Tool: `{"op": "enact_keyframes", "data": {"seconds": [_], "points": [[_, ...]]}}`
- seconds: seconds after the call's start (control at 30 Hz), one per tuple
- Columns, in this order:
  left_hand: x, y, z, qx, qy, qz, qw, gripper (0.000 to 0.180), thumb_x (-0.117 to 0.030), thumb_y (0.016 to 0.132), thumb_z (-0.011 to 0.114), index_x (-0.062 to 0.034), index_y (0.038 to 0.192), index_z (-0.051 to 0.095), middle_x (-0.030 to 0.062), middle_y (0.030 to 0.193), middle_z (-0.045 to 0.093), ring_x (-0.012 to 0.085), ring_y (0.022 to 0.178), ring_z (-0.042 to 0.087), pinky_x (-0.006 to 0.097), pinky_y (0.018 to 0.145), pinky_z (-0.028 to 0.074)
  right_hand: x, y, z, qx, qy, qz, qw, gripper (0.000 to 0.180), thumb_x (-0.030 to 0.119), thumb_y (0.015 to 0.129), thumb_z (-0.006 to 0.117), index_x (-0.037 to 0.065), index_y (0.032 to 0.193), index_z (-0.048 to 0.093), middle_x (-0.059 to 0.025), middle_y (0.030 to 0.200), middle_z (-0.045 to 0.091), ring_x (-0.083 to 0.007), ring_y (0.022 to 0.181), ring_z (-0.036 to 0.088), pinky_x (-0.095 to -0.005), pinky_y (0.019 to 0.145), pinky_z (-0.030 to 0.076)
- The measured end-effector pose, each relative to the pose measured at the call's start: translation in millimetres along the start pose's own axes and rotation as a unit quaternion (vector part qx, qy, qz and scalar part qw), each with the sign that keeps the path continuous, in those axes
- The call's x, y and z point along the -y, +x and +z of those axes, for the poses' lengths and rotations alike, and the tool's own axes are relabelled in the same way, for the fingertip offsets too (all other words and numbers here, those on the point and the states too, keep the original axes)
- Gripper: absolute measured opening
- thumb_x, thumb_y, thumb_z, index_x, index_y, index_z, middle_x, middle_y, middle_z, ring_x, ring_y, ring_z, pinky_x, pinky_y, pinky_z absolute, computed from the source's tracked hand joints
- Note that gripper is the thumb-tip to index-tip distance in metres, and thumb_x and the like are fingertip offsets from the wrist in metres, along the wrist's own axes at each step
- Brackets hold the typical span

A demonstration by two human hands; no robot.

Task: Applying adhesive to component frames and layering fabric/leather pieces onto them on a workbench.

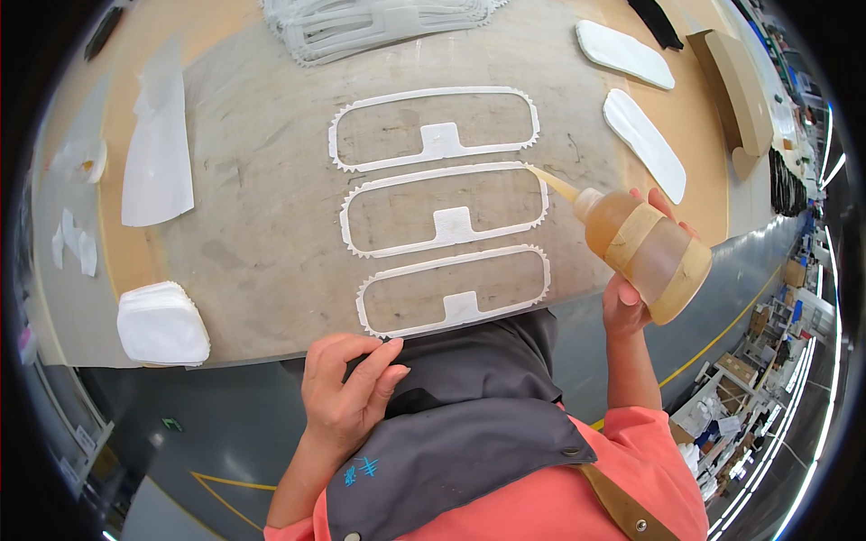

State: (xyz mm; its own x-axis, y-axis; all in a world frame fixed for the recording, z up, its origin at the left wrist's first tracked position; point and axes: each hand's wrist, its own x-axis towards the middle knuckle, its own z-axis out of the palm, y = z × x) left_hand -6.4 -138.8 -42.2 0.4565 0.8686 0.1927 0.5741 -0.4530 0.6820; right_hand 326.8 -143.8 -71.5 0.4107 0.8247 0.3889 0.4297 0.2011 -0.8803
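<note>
My right hand [624, 305] is wrapped round a soft squeeze bottle [648, 257] of amber liquid, banded with tan tape. The bottle tilts left, its tapered nozzle tip at the upper right corner of the middle white frame [345, 216]. This frame is a thin rounded loop with toothed ends and a square tab inside. A similar far frame [332, 135] lies beyond it, and a near frame [363, 307] lies closer to me. At the table's front edge, my left hand [341, 383] has loosely curled fingers, slightly apart, close to the near frame; nothing shows in them.
A pile of white frames [379, 27] sits at the table's far side. Two white oval pads [645, 144] lie at right, near a folded cardboard piece [735, 95]. At left are a white sheet [161, 153] and a stack of white pads [162, 325].
</note>
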Motion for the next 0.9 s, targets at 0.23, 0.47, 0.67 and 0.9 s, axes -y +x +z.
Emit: {"op": "enact_keyframes", "data": {"seconds": [0.23,0.47,0.67,0.9], "points": [[-3,1,2,0.008,0.001,0.003,1.0,0.027,-0.013,0.079,0.081,-0.0061,0.104,0.077,0.0059,0.096,0.064,0.0252,0.088,0.06,0.034,0.072,0.05,0,-3,-9,-0.015,0.032,0.018,0.999,0.099,0.067,0.082,0.071,0.016,0.155,0.029,-0.0249,0.152,0.042,-0.0451,0.136,0.048,-0.0585,0.113,0.038],[-5,1,2,0.009,0.004,0.019,1.0,0.025,-0.015,0.083,0.08,-0.0034,0.105,0.076,0.0075,0.095,0.064,0.0238,0.086,0.059,0.032,0.069,0.049,2,-10,-17,-0.029,0.037,0.013,0.999,0.098,0.066,0.082,0.073,0.015,0.155,0.031,-0.0258,0.15,0.045,-0.0426,0.139,0.046,-0.0567,0.114,0.039],[-8,-5,2,0.011,0.004,0.007,1.0,0.026,-0.02,0.084,0.08,-0.0072,0.105,0.077,0.0048,0.097,0.064,0.0251,0.088,0.06,0.035,0.074,0.051,10,-18,-20,-0.062,0.055,0.054,0.995,0.107,0.069,0.074,0.077,0.013,0.149,0.025,-0.0269,0.147,0.046,-0.0419,0.136,0.048,-0.0574,0.113,0.041],[-10,-7,1,0.009,0.007,0.033,0.999,0.025,-0.018,0.085,0.079,-0.0028,0.104,0.077,0.007,0.095,0.063,0.0232,0.085,0.059,0.031,0.067,0.048,10,-33,-25,-0.049,0.062,0.046,0.996,0.098,0.065,0.082,0.073,0.012,0.153,0.029,-0.0259,0.15,0.044,-0.0412,0.137,0.047,-0.0566,0.114,0.039]]}}
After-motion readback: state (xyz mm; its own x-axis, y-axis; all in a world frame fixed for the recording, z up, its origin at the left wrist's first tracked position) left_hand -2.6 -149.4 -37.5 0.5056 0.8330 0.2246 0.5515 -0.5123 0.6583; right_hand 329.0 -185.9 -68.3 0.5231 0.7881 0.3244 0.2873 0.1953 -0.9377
